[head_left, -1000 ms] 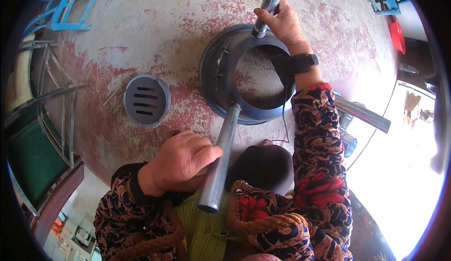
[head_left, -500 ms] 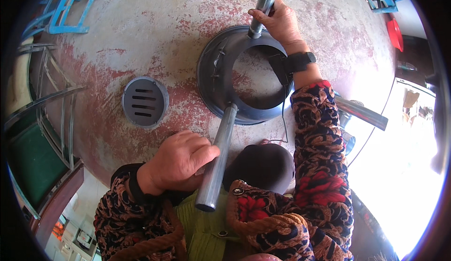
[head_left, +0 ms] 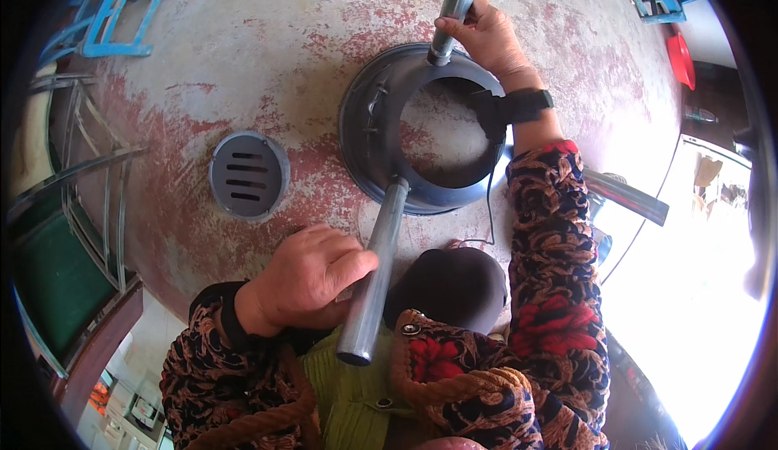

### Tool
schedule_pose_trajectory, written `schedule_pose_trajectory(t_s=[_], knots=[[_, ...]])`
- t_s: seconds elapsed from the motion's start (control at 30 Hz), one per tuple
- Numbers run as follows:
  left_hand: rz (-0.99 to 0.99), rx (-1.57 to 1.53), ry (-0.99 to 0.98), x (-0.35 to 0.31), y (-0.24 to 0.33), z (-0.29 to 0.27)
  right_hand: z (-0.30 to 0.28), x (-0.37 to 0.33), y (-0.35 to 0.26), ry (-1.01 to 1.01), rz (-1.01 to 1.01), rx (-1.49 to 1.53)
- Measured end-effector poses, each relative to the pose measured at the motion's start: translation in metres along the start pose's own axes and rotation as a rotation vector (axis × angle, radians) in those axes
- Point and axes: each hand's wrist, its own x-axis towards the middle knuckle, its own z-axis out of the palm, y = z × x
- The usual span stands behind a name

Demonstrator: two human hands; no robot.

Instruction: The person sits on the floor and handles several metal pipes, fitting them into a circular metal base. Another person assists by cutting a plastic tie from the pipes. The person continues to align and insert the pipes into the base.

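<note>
A dark metal ring-shaped frame point(head_left: 369, 114), round and wide with a large central opening, rests on the floor before me. Tubular metal legs stick out from it. My left hand point(head_left: 312, 276) is closed at the near metal leg point(head_left: 379, 280), its thumb against the tube's side and its other fingers partly hidden. At the far side, my right hand point(head_left: 490, 38) grips the far metal leg point(head_left: 456, 4) close to where it joins the frame, thumb across the tube. Beyond my right forearm another metal leg point(head_left: 628, 196) points right. My right wrist and its black band cover part of the frame.
A round grey slotted plate point(head_left: 250, 176) lies on the worn red-and-grey floor point(head_left: 267, 37) to the left. Blue metal stands point(head_left: 121, 17) are at the far left, a green-topped piece of furniture point(head_left: 57, 264) at the left edge. A red basin point(head_left: 681, 59) stands far right.
My right hand and wrist have shifted slightly right along with the forearm, still at the far leg. The frame and my left hand have barely moved.
</note>
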Motion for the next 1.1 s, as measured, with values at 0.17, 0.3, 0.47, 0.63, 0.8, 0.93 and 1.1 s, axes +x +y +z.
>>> schedule_pose_trajectory(t_s=[0.17,0.3,0.47,0.63,0.8,0.93,1.1], knots=[[0.000,0.005,-0.002,0.002,0.002,-0.001,0.011,-0.004,-0.014,0.199,0.045,-0.226],[-0.002,-0.012,0.002,0.002,0.004,-0.001,0.014,-0.001,-0.013,0.182,0.053,-0.201],[-0.004,0.001,0.006,-0.002,0.000,0.001,0.004,0.002,0.006,0.032,-0.107,0.150],[-0.002,0.006,-0.016,-0.001,0.001,0.001,0.003,0.001,0.004,0.012,-0.012,0.067],[0.004,0.014,-0.018,0.000,0.004,-0.001,0.006,-0.002,-0.011,0.105,0.057,-0.157],[0.001,0.019,0.000,-0.001,0.002,-0.001,-0.005,0.000,-0.009,-0.022,-0.009,0.036],[0.008,0.007,0.017,-0.002,0.003,0.001,-0.011,0.000,-0.003,-0.075,-0.020,0.293]])
